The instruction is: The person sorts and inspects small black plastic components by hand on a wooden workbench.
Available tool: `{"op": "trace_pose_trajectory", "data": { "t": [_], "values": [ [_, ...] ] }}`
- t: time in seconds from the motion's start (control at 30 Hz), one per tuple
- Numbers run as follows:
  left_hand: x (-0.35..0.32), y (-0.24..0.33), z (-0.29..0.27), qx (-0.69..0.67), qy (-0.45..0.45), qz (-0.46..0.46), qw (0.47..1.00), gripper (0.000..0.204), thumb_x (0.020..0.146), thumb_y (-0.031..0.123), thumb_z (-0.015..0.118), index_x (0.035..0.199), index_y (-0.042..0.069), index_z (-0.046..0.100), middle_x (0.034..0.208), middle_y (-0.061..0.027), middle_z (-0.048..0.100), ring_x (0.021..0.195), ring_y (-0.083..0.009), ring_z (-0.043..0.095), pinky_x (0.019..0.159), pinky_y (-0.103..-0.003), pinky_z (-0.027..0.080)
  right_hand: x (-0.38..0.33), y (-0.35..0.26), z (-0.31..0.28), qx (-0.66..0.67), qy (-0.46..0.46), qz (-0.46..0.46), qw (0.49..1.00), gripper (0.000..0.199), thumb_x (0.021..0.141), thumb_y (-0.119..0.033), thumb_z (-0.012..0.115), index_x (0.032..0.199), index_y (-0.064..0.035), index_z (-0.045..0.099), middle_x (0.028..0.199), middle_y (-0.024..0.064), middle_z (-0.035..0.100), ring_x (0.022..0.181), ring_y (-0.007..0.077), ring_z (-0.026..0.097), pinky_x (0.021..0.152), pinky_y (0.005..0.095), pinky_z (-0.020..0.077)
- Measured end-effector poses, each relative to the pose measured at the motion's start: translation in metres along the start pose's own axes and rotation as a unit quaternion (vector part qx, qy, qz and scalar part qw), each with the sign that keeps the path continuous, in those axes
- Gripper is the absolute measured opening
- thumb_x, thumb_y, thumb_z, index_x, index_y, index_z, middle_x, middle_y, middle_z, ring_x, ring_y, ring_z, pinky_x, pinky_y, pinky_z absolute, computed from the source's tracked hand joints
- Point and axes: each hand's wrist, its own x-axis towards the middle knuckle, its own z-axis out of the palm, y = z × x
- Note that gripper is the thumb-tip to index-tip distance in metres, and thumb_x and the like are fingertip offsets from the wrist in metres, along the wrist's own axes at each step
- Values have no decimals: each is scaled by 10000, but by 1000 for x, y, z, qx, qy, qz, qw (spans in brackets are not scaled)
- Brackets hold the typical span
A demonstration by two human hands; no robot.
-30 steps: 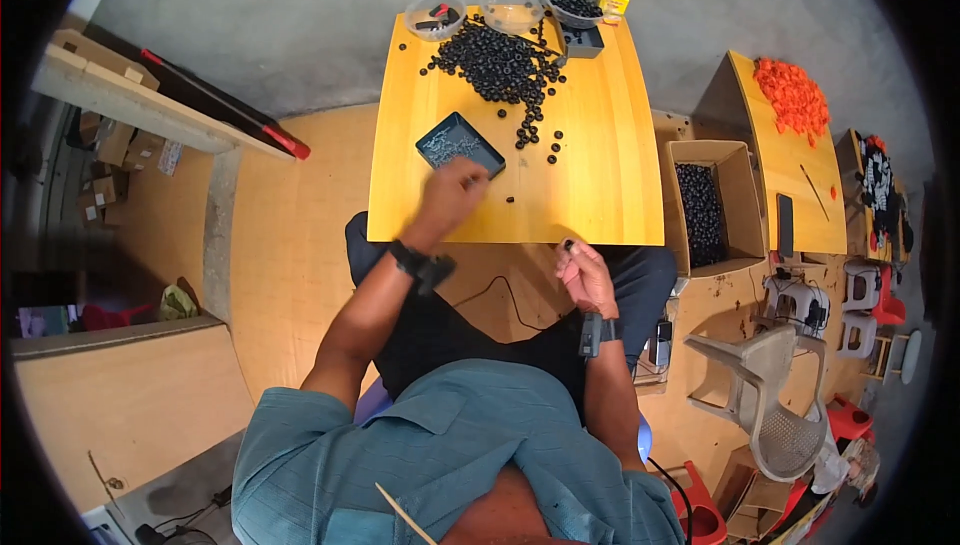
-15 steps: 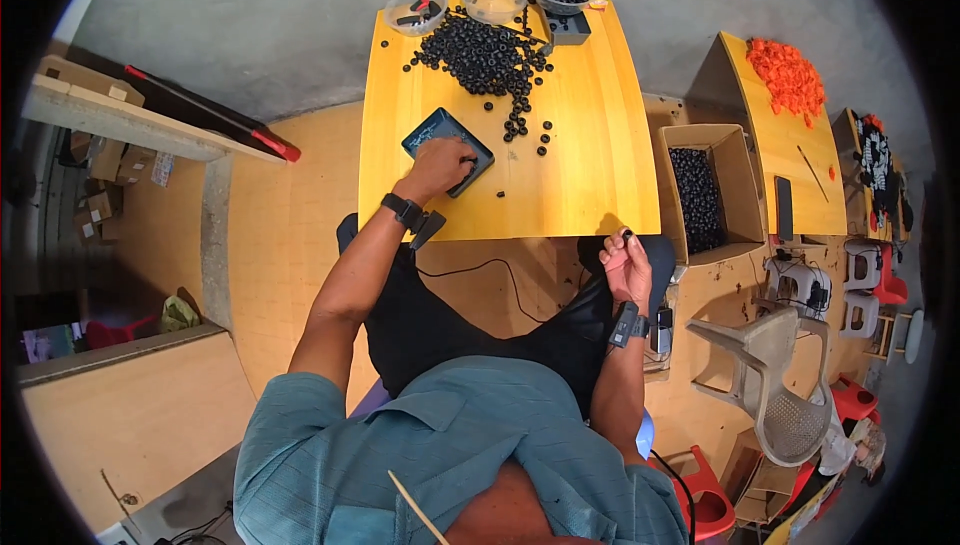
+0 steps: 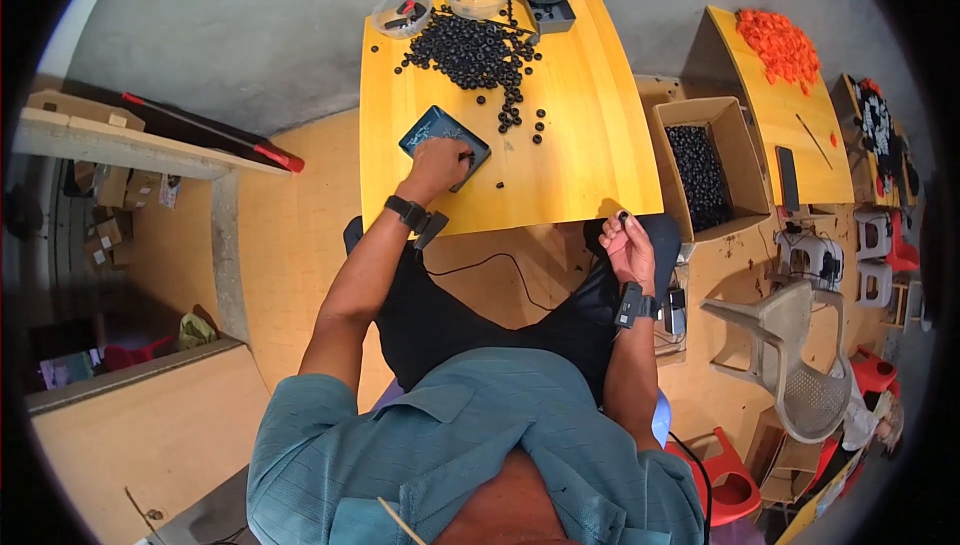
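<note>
The hands are well apart: at the desk's (image 3: 570, 165) near right edge, the right hand (image 3: 630, 248) pinches a small black piece (image 3: 624, 216), while the left hand (image 3: 438, 167) has its bunched fingertips in the dark tray (image 3: 464, 129) of small pale pieces (image 3: 432, 127) on the left; whether they grip anything, I cannot tell. Picking should go best with light fingertips where the pieces lie thin, the tray kept steady and the black piece held without squeezing.
</note>
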Motion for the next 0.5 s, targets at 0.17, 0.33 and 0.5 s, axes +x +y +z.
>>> {"op": "trace_pose_trajectory", "data": {
  "t": [0.17,0.33,0.5],
  "values": [
    [2,-7,-5,-40,-19,-21,999,179,771,130,635,906,104,750,875,-153,707,812,-346,674,733,-444,532,-2,0,-4,7,-10,-1,1000,188,979,-186,565,1071,-22,564,860,36,518,794,152,502,696,293,439],
    [0,-15,-2,-143,57,-40,987,169,776,122,666,922,103,749,901,-138,710,828,-338,674,743,-435,533,0,1,0,8,-1,-1,1000,195,960,-180,599,1078,-25,581,849,34,518,799,154,506,681,285,437],
    [1,-6,-2,-57,53,21,997,156,781,110,645,906,79,732,868,-109,686,808,-336,659,701,-416,522,-2,2,-1,7,1,3,1000,193,959,-179,601,1075,-26,578,853,34,514,799,154,503,681,286,436]
  ]
}}
